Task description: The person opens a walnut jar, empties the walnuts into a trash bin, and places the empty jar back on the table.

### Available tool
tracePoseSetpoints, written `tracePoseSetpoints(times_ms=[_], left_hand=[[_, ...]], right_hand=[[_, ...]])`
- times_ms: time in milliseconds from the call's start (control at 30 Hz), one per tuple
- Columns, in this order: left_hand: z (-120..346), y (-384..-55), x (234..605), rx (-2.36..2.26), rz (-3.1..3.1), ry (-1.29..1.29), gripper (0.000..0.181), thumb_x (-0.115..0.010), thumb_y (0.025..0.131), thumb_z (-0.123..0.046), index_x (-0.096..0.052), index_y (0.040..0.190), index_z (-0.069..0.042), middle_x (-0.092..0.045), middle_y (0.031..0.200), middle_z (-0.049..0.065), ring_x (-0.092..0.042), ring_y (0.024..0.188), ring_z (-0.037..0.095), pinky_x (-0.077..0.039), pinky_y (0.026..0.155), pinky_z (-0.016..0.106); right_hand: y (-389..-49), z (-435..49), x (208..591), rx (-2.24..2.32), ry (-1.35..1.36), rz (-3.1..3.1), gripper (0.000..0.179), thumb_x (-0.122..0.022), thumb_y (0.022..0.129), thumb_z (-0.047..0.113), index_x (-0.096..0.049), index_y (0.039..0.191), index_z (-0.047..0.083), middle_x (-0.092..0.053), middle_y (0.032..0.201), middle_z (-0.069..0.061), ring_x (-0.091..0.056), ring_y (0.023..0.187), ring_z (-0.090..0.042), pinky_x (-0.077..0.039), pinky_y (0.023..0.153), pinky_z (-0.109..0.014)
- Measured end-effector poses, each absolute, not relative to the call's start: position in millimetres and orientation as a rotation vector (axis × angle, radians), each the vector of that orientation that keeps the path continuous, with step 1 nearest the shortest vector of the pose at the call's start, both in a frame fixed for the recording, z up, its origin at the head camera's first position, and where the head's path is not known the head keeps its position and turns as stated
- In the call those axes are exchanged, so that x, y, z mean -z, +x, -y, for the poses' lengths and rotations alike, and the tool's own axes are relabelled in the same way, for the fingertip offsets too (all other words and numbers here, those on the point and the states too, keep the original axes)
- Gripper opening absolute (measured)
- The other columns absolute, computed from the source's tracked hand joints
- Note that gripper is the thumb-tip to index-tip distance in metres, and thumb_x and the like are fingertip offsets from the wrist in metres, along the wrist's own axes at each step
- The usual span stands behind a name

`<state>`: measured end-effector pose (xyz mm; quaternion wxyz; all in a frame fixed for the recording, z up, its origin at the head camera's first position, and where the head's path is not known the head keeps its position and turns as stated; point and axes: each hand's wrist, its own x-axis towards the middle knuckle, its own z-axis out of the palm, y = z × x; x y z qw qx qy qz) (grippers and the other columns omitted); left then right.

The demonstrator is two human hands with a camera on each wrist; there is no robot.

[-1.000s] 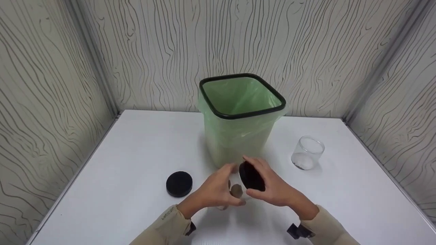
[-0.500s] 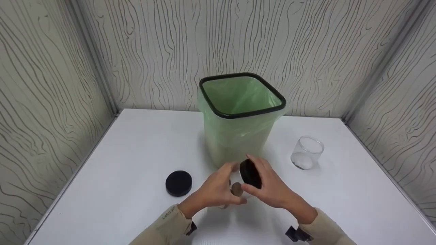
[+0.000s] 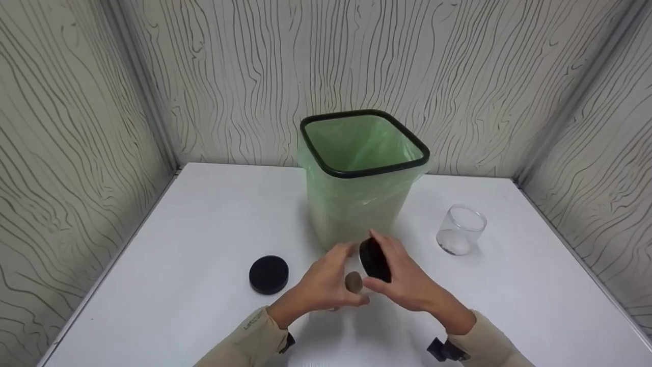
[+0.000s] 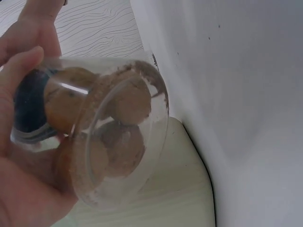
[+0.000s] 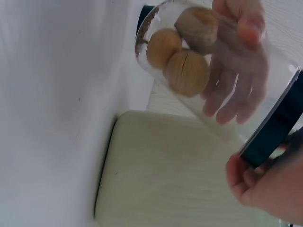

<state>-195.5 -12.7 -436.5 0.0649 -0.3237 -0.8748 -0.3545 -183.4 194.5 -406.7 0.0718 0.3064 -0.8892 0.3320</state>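
Note:
My left hand (image 3: pixel 326 283) grips a clear jar (image 4: pixel 118 194) around its side, above the table in front of the bin. The jar lies tilted on its side, with several walnuts (image 5: pixel 187 73) gathered toward its bottom end. Brown residue clings to the inside of that bottom. At the jar's mouth, on the right, is a black lid (image 3: pixel 376 260). My right hand (image 3: pixel 407 278) holds this lid by its rim, thumb below and fingers above. In the right wrist view the lid (image 5: pixel 274 123) sits right against the jar's end.
Behind the hands stands a bin (image 3: pixel 356 209) with a green liner and a black rim. A second black lid (image 3: pixel 269 274) lies on the white table (image 3: pixel 204 224) to the left. An uncovered clear jar (image 3: pixel 461 229) with some residue in its bottom stands at right.
My right fingers have shifted their grip around the lid's rim, and the lid has turned slightly. The left hand has stayed in place; the walnut showing between the hands has moved a little.

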Motion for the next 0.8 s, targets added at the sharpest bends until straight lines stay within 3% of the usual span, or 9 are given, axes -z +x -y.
tracePoseSetpoints(times_ms=[267,467,633,800], left_hand=[[10,-194,436,0.983,2.650,-0.929,0.093,-0.082,0.066,-0.047,-0.038,0.139,-0.009,-0.049,0.129,0.001,-0.051,0.115,0.014,-0.045,0.092,0.034],[15,-194,434,0.995,2.657,-0.968,0.093,-0.081,0.066,-0.049,-0.038,0.139,-0.010,-0.050,0.129,0.003,-0.050,0.115,0.015,-0.045,0.091,0.035],[17,-194,433,1.006,2.648,-1.012,0.091,-0.080,0.067,-0.049,-0.039,0.137,-0.009,-0.051,0.127,0.005,-0.051,0.114,0.016,-0.044,0.092,0.034],[18,-196,433,1.041,2.653,-1.060,0.089,-0.081,0.067,-0.048,-0.040,0.135,-0.008,-0.051,0.126,0.005,-0.053,0.102,0.013,-0.044,0.090,0.029]], right_hand=[[-184,-186,407,-0.991,0.711,2.716,0.084,-0.068,0.082,0.045,-0.033,0.144,0.002,-0.044,0.134,-0.011,-0.047,0.109,-0.020,-0.043,0.088,-0.044],[-187,-193,410,-1.021,0.872,2.660,0.083,-0.070,0.082,0.043,-0.033,0.145,0.003,-0.042,0.137,-0.010,-0.045,0.115,-0.018,-0.041,0.092,-0.046],[-189,-199,412,-1.023,0.981,2.608,0.082,-0.072,0.081,0.039,-0.032,0.146,0.009,-0.041,0.135,-0.003,-0.044,0.111,-0.014,-0.042,0.088,-0.041],[-191,-203,413,-0.997,1.093,2.544,0.083,-0.074,0.080,0.038,-0.030,0.148,0.019,-0.042,0.131,-0.001,-0.044,0.108,-0.013,-0.042,0.087,-0.039]])
